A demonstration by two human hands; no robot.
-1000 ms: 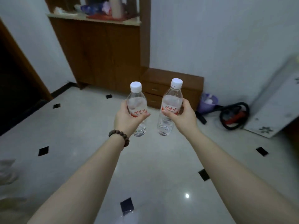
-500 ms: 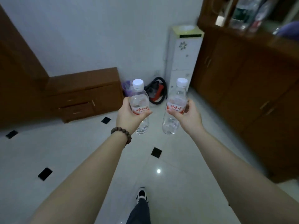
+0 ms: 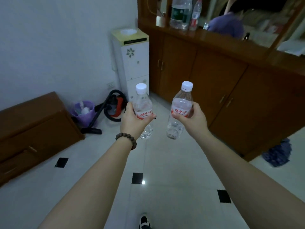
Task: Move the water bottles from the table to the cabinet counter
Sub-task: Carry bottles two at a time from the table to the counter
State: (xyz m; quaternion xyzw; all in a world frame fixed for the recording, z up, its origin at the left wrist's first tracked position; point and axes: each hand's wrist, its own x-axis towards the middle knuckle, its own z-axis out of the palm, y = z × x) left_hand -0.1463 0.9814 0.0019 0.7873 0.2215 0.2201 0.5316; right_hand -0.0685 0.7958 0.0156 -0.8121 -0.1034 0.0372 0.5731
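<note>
Since 0.5 s ago the view turned right; the cabinet counter [image 3: 214,40] w/ two bottles [image 3: 184,14] on it is now nearer, at top. Left hand [image 3: 134,120] has fingers wrapped tight on the left water bottle [image 3: 143,104], right hand [image 3: 192,119] clamped on the right water bottle [image 3: 180,109]. Both upright, held apart over the tiled floor [image 3: 165,162]. Bead bracelet [image 3: 127,138] on left wrist.

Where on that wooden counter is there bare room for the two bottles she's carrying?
The counter looks bare between the standing bottles and the black object to the right. The left corner is crowded. The left hand and right hand each hold a bottle.
</note>
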